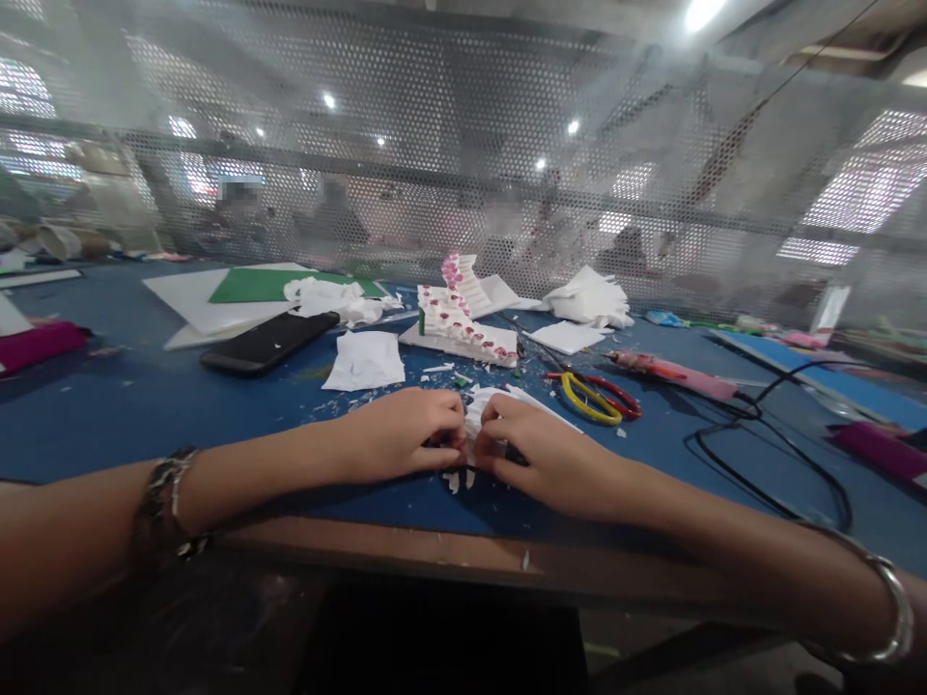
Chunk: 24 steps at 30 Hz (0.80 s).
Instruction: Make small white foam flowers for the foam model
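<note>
"Where's the white paper [474, 410]?"

"Between the left hand [406, 434] and the right hand [540, 449]. Both curl inward and seem to pinch it, though their own fingers hide the exact grip."

"Any advice?"

"I'd keep the two grips close and the pressure light; it looks thin and easily creased. Sweep away the scraps [455, 480] just on the near side, and mind the scissors [609, 417] beyond the right hand."

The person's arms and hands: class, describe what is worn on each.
The left hand is ungloved; at its wrist sit a dark, chunky bracelet and a slim silvery band. The right hand, also ungloved, has a shiny silver-coloured bangle farther back. No sleeves show.
</note>
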Available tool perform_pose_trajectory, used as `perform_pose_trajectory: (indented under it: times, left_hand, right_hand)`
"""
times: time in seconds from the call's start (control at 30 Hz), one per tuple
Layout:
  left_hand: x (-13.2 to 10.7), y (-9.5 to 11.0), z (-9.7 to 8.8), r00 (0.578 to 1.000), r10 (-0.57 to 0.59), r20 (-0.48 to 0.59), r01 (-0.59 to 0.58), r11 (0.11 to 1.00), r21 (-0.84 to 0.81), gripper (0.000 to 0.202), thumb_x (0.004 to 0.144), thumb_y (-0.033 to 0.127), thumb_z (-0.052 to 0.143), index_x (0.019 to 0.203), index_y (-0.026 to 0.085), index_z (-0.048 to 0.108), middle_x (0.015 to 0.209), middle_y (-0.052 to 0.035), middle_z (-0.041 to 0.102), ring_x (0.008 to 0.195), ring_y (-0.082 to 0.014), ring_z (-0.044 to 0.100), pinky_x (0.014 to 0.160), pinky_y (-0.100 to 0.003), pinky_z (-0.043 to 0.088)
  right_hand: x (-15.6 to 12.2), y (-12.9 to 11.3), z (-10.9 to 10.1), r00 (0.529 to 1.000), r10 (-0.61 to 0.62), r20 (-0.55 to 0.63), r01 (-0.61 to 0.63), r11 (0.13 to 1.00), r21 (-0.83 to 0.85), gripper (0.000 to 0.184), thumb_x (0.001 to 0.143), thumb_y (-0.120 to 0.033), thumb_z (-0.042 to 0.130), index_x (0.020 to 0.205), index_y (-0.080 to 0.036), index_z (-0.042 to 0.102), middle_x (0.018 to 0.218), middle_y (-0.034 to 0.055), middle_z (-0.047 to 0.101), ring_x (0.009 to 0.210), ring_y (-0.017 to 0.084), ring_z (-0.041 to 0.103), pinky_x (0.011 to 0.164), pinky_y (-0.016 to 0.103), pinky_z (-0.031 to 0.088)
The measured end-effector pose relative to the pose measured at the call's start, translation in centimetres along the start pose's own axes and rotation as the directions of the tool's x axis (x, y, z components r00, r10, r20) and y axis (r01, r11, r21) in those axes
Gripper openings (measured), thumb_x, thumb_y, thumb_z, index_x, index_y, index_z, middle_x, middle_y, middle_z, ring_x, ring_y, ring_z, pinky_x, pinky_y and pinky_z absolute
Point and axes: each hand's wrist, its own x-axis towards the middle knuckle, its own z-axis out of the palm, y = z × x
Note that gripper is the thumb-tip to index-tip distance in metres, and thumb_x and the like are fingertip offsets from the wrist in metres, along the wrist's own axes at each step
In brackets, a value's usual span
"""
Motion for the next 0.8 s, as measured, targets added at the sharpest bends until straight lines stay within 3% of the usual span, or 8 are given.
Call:
perform_pose_trajectory:
  times: [0.1, 0.2, 0.33, 0.5, 0.6, 0.8]
  left_hand:
    - [-0.3, -0.1, -0.1, 0.998, 0.057, 0.011, -0.057, 0.997, 0.056, 0.015, 0.080, 0.026, 0.048, 0.080, 0.014, 0.057, 0.080, -0.0032, 0.053, 0.070, -0.0145, 0.050, 0.066, -0.026, 0.037]
    - [-0.3, -0.2, 0.0, 0.998, 0.052, -0.018, -0.053, 0.998, -0.015, 0.016, 0.078, 0.028, 0.051, 0.086, 0.016, 0.055, 0.082, -0.0027, 0.053, 0.071, -0.0137, 0.050, 0.066, -0.024, 0.038]
    - [-0.2, -0.2, 0.3, 0.998, 0.025, -0.063, -0.031, 0.995, -0.098, 0.010, 0.078, 0.024, 0.050, 0.080, 0.016, 0.056, 0.083, -0.0024, 0.053, 0.074, -0.0125, 0.050, 0.066, -0.022, 0.038]
    - [-0.2, 0.2, 0.4, 0.996, 0.069, -0.054, -0.065, 0.995, 0.076, 0.009, 0.077, 0.017, 0.048, 0.071, 0.014, 0.055, 0.070, -0.0012, 0.054, 0.066, -0.0135, 0.050, 0.062, -0.024, 0.035]
    - [-0.3, 0.5, 0.3, 0.992, 0.111, -0.058, -0.100, 0.981, 0.167, 0.007, 0.076, 0.014, 0.048, 0.073, 0.015, 0.055, 0.069, -0.0011, 0.054, 0.066, -0.0142, 0.050, 0.062, -0.025, 0.034]
    - [-0.2, 0.4, 0.1, 0.997, 0.068, -0.033, -0.063, 0.990, 0.129, 0.011, 0.078, 0.024, 0.050, 0.074, 0.016, 0.056, 0.070, 0.0001, 0.055, 0.065, -0.0133, 0.050, 0.063, -0.025, 0.034]
  right_hand:
    - [0.2, 0.0, -0.2, 0.999, -0.006, 0.038, 0.006, 1.000, 0.004, 0.019, 0.083, -0.022, 0.042, 0.079, -0.014, 0.059, 0.085, 0.0060, 0.050, 0.076, 0.014, 0.048, 0.071, 0.030, 0.038]
    - [0.5, 0.0, -0.5, 0.997, -0.012, 0.072, 0.012, 1.000, 0.008, 0.018, 0.082, -0.018, 0.041, 0.077, -0.013, 0.058, 0.083, 0.0058, 0.050, 0.073, 0.014, 0.048, 0.069, 0.029, 0.039]
    - [0.4, 0.3, -0.4, 0.997, -0.072, 0.035, 0.070, 0.997, 0.039, 0.013, 0.080, -0.015, 0.044, 0.078, -0.013, 0.057, 0.082, 0.0046, 0.050, 0.074, 0.012, 0.048, 0.069, 0.026, 0.039]
    - [-0.2, 0.4, 0.2, 0.998, -0.058, -0.040, 0.058, 0.998, 0.000, 0.011, 0.077, -0.024, 0.051, 0.080, -0.014, 0.052, 0.080, 0.0034, 0.052, 0.072, 0.013, 0.047, 0.064, 0.026, 0.039]
    - [-0.4, 0.1, 0.4, 0.996, -0.079, -0.047, 0.079, 0.997, -0.007, 0.011, 0.080, -0.022, 0.047, 0.079, -0.014, 0.054, 0.080, 0.0040, 0.053, 0.073, 0.013, 0.048, 0.064, 0.025, 0.038]
    - [-0.5, -0.3, 0.7, 0.996, -0.042, -0.077, 0.041, 0.999, -0.019, 0.014, 0.081, -0.018, 0.045, 0.079, -0.014, 0.057, 0.081, 0.0056, 0.054, 0.073, 0.013, 0.049, 0.064, 0.025, 0.039]
